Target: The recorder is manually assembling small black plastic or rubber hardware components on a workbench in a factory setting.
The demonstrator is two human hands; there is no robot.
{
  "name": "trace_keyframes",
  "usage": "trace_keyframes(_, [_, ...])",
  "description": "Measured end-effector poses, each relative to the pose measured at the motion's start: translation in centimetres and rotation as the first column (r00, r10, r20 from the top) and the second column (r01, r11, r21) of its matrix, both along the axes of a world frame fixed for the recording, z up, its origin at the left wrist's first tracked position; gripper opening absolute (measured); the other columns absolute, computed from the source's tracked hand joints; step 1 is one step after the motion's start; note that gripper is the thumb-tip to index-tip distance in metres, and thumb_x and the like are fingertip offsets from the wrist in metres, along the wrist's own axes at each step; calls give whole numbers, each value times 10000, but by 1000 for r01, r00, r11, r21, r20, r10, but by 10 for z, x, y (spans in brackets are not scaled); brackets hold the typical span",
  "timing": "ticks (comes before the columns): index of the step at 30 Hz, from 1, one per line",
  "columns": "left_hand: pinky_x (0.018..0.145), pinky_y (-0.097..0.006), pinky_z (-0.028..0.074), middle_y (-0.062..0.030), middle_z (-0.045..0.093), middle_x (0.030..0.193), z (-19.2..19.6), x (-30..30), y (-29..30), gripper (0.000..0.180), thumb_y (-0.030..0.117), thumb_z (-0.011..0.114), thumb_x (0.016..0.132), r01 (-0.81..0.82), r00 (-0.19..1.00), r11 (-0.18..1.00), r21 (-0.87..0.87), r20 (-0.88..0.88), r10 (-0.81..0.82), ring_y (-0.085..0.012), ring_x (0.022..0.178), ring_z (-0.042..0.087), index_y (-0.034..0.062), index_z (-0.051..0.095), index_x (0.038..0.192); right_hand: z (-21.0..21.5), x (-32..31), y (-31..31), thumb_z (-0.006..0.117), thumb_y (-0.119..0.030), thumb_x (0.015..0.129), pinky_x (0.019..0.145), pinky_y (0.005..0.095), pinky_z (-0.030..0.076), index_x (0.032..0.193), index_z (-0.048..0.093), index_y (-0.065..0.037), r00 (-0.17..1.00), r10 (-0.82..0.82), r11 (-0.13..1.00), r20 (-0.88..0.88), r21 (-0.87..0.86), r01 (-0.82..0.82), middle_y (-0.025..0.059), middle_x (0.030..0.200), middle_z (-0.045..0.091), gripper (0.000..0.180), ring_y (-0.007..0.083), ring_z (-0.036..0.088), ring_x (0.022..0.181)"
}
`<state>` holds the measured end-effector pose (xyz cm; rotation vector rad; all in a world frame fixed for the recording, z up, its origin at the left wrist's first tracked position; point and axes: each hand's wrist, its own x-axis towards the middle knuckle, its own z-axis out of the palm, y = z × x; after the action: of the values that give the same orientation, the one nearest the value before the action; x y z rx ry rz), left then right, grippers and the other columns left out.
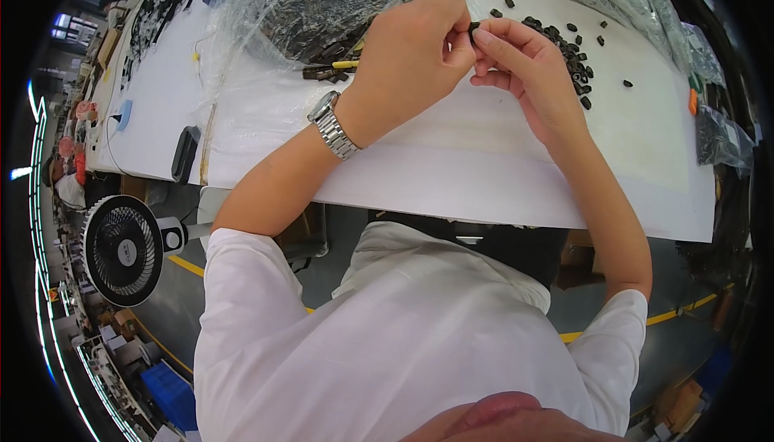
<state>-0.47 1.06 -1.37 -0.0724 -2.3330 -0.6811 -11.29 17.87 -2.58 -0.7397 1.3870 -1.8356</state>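
Pinched between both hands, just above the centre toward 12 o'clock: a small dark plastic piece (pixel 474 29), short and blocky, matte black, mostly hidden by fingertips so its exact shape cannot be told. Left hand (pixel 415 43) curled into a loose fist, thumb and forefinger pressed together on the piece's left end; right hand (pixel 524 63) closing on the other end with forefinger and thumb, remaining fingers folded under. Around the left wrist, a silver metal link-band watch (pixel 333 129), shiny and segmented.

Beneath the hands, a smooth white table (pixel 451 160), flat and matte. At 1 o'clock from the hands, a loose scatter of small black plastic pieces (pixel 568 51) (same stubby look as the held one), some heaped, some lying apart. At 11 o'clock, a crinkled clear plastic bag (pixel 314 6), glossy and creased, full of dark parts. Just beside its lower edge, a thin yellow stick-like piece (pixel 345 64). At 3 o'clock near the table's far right edge, a small orange object (pixel 692 102). Down at 8 o'clock, off the table, a round black-grilled floor fan (pixel 122 250) on grey floor.
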Motion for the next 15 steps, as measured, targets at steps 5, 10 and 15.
trace_keyframes(5, [717,-270,618,-62,739,902,9,4,-4,94,53,695,961,182,969,923,340,95,-226,-133,773,747,-18,684,1021,-1,-5,4,725,-243,1040,828,270,591,1124,728,-77,991,65,997,113,-38,-61,-47,903,672,186,47,641,804])
trace_keyframes(10, [732,-259,611,-57,751,914,19,9,-8,122,81,689,996,166,935,900,404,225,-274,-108,799,741,-30,698,1046,-2,-8,7,728,-243,1038,820,260,578,1147,717,-79,989,93,995,115,-29,-90,-41,903,670,198,38,627,796])
trace_keyframes(15, [751,-257,602,-58,756,929,24,10,-12,127,82,681,1024,195,896,807,558,234,-378,-101,802,722,-34,710,1066,0,-10,5,727,-232,1040,818,260,588,1149,715,-80,988,104,994,114,-36,-101,-23,933,696,188,38,642,799])
